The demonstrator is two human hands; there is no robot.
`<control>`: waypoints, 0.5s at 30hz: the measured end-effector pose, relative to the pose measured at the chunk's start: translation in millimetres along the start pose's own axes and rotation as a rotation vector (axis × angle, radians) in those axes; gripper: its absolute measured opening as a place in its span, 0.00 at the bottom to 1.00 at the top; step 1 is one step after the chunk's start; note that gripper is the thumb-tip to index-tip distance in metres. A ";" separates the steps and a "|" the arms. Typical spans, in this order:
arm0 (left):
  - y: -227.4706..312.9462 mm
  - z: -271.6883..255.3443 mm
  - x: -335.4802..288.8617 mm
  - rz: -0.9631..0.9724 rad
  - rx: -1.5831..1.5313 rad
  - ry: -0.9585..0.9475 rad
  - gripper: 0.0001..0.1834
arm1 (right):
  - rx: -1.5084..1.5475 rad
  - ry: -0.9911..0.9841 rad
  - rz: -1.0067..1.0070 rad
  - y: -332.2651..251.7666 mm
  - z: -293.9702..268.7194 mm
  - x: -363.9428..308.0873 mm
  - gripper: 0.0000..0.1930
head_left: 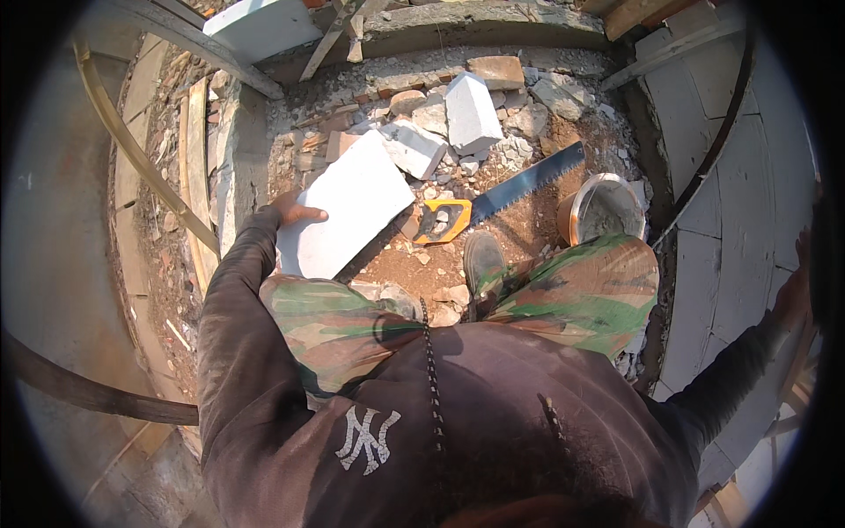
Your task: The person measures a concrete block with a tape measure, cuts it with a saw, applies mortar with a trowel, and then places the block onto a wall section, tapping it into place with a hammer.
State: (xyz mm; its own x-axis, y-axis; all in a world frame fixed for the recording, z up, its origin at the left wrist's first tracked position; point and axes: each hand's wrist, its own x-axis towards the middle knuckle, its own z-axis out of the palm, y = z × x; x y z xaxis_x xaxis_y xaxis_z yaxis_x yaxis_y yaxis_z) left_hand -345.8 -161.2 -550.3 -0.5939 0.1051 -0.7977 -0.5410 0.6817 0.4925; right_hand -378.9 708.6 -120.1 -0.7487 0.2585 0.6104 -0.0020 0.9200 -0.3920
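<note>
The left hand (295, 211) grips the upper left edge of a flat white block (348, 216), thumb lying across its face, fingers curled under it. The block tilts over the person's left knee, above red dirt and rubble. The right hand (795, 295) reaches out to the far right against the white block wall (731, 220); whether its fingers are open or closed cannot be told. 1 handsaw (502, 195) with an orange handle lies just beyond the shoe (483, 264), beside a bucket (603, 209) of grey mortar
</note>
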 end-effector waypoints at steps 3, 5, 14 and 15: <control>12.1 -1.4 -4.9 -0.042 0.082 -0.015 0.56 | 0.571 -1.064 0.238 -95.6 106.2 -76.1 0.27; 19.7 -1.0 -12.1 -0.078 0.060 0.008 0.56 | 0.644 -1.615 0.218 -146.2 183.3 -111.1 0.23; 47.7 20.8 -70.6 0.179 -0.101 0.179 0.63 | -0.284 -2.376 0.387 -239.2 455.8 -322.0 0.29; 46.5 11.8 -77.7 0.132 0.007 0.167 0.67 | -0.235 -2.288 0.444 -237.0 465.2 -351.5 0.35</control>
State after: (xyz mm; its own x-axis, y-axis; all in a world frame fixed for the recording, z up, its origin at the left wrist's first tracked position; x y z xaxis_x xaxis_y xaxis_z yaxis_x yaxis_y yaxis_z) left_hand -317.7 -129.2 -469.5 -0.7501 0.0728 -0.6574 -0.4479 0.6754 0.5859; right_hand -423.6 262.7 -561.9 0.0664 -0.0945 -0.9933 0.2309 0.9699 -0.0769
